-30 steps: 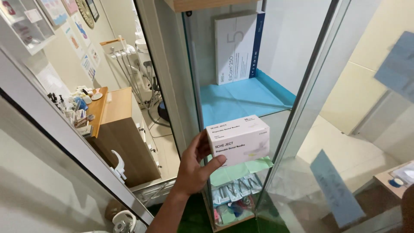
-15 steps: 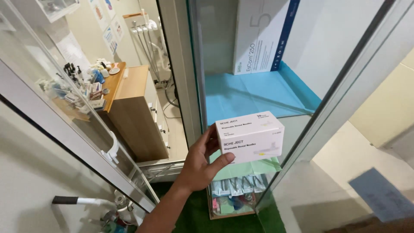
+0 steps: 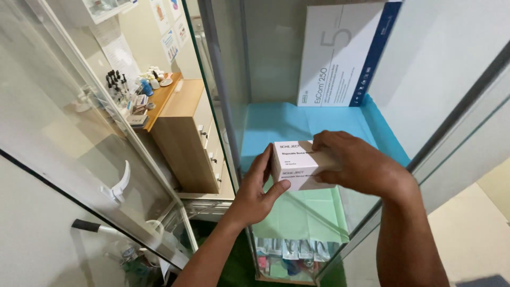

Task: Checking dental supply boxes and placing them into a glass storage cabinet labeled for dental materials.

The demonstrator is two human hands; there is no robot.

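I hold a small white carton box (image 3: 295,165) in front of an open glass cabinet. My left hand (image 3: 257,192) grips its left end, thumb under the front face. My right hand (image 3: 357,163) covers its top and right side, fingers curled over it. The box hovers at the front edge of a glass shelf lined with blue cloth (image 3: 297,127). A large white box with a blue stripe (image 3: 342,53) stands upright at the back of that shelf.
The cabinet's glass door (image 3: 79,138) swings open at my left, with a white handle (image 3: 119,186). A lower shelf carries green cloth (image 3: 303,218) and packets beneath it (image 3: 289,250). A wooden drawer unit (image 3: 186,133) with small bottles stands beyond the glass.
My right hand has come in and closed over the box, which my left hand alone held before. The view has moved closer to the blue-lined shelf.
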